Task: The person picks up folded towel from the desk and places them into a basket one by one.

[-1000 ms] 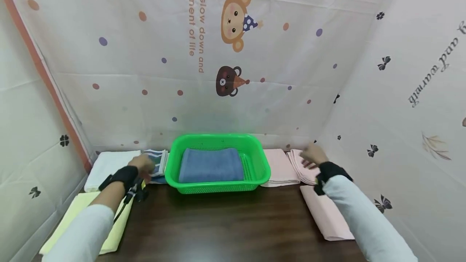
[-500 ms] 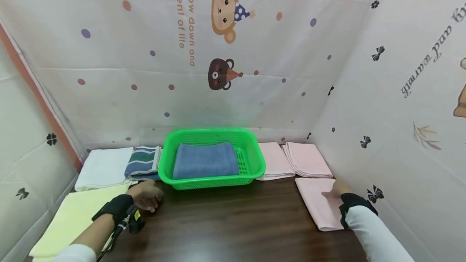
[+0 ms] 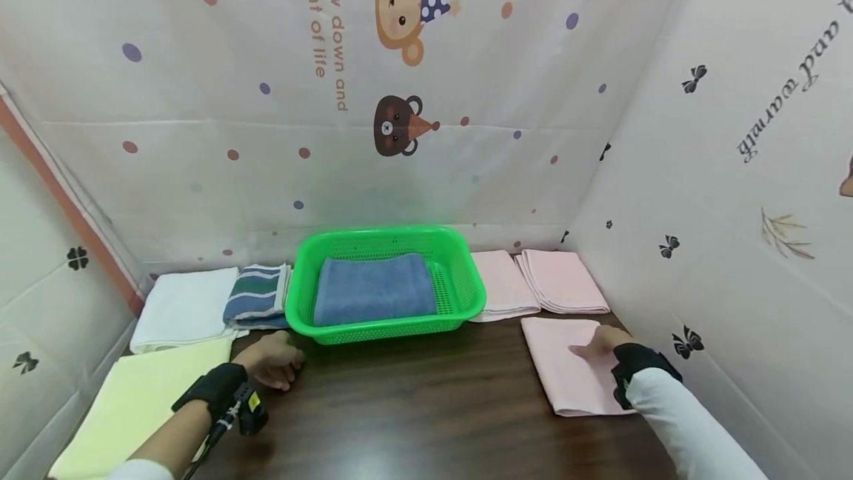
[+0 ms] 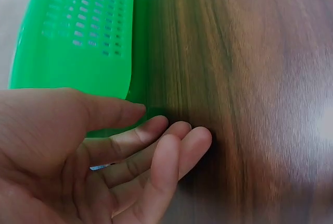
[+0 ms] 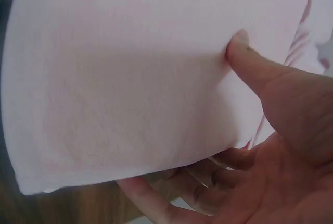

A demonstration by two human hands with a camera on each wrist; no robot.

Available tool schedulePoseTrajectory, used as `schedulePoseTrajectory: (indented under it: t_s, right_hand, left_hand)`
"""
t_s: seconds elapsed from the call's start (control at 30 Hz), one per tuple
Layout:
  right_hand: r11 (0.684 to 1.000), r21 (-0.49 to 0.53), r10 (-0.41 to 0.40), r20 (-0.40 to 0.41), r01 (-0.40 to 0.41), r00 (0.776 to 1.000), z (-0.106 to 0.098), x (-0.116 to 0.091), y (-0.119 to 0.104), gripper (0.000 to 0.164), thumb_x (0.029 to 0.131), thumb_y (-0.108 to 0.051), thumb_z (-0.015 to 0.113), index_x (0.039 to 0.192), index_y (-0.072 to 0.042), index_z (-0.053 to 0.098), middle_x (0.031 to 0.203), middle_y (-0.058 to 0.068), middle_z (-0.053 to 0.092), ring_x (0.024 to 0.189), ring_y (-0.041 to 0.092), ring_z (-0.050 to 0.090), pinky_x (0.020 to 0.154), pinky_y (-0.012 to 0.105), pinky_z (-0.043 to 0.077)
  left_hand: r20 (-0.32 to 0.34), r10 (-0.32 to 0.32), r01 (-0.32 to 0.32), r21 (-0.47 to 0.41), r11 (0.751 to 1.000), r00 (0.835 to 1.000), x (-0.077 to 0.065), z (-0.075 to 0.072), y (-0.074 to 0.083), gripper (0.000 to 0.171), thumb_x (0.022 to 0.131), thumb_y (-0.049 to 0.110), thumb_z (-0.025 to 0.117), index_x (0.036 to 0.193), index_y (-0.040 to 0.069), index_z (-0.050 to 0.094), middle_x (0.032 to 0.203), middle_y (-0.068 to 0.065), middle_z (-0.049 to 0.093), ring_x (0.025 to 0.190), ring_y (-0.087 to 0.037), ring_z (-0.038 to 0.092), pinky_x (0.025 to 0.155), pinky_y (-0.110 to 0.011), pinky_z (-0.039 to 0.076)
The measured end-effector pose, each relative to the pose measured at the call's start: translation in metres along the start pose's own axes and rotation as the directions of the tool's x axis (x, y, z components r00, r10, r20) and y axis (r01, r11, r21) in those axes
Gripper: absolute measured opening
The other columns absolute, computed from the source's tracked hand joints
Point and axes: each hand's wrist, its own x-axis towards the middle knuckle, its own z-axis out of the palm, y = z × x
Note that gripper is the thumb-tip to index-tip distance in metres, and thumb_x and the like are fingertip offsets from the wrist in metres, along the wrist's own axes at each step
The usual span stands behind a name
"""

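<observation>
My right hand (image 3: pixel 596 347) holds a folded pink towel (image 3: pixel 556 369) by its right edge. In the right wrist view the thumb lies on top of the pink towel (image 5: pixel 130 78), while the other fingers go beneath its edge. My left hand (image 3: pixel 275 360) rests low over the tabletop, just in front of the green basket (image 3: pixel 380 333); it holds nothing. Its fingers hang loosely curled in the left wrist view, close to the basket's wall (image 4: pixel 78 67). A folded blue towel (image 3: pixel 373 291) lies inside the basket.
Left of the basket lie a striped towel (image 3: pixel 256 291), a white towel (image 3: pixel 186 306) and a yellow towel (image 3: pixel 140 398). On its right are two folded pink towels, one nearer (image 3: pixel 503 284) and one farther right (image 3: pixel 563 280). Patterned cloth walls (image 3: pixel 220 191) enclose the dark wooden table (image 3: pixel 413 406).
My right hand came down from the back pink towel to the front one and took hold of its edge, shifting it slightly left. My left hand moved off the striped towel toward the table.
</observation>
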Motion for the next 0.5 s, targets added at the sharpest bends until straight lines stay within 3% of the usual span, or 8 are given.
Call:
schedulePoseTrajectory:
  t_s: [0.27, 0.4, 0.5]
  right_hand:
    - [0.999, 0.033, 0.014, -0.003, -0.014, 1.0, 0.013, -0.003, -0.052, 0.094, 0.096, -0.058, 0.062, 0.139, 0.022, 0.039, 0.143, 0.044, 0.042, 0.119, 0.049, 0.053, 0.108, 0.062, 0.045]
    - [0.999, -0.008, -0.033, -0.017, 0.032, 0.999, 0.015, -0.014, -0.078, 0.085, 0.097, -0.054, 0.062, 0.136, 0.02, 0.045, 0.139, 0.041, 0.048, 0.111, 0.045, 0.055, 0.105, 0.062, 0.047]
    - [0.997, -0.023, -0.073, -0.026, 0.073, 0.997, 0.018, -0.02, -0.095, 0.088, 0.096, -0.055, 0.063, 0.137, 0.02, 0.044, 0.141, 0.04, 0.048, 0.115, 0.046, 0.057, 0.105, 0.062, 0.047]
  left_hand:
    - [-0.003, 0.031, -0.031, 0.02, 0.999, 1.0, 0.001, 0.01, 0.011, 0.02, 0.098, 0.013, 0.059, 0.091, -0.004, 0.067, 0.076, -0.017, 0.069, 0.059, -0.021, 0.069, 0.059, -0.035, 0.061]
    - [0.003, 0.044, -0.044, 0.064, 0.997, 0.999, 0.001, 0.014, 0.016, 0.02, 0.098, 0.014, 0.06, 0.091, -0.003, 0.069, 0.078, -0.016, 0.069, 0.063, -0.022, 0.07, 0.063, -0.037, 0.062]
    - [0.002, 0.05, -0.049, 0.086, 0.995, 0.999, 0.001, 0.016, 0.018, 0.02, 0.098, 0.015, 0.06, 0.092, -0.001, 0.071, 0.079, -0.015, 0.069, 0.064, -0.022, 0.07, 0.064, -0.037, 0.062]
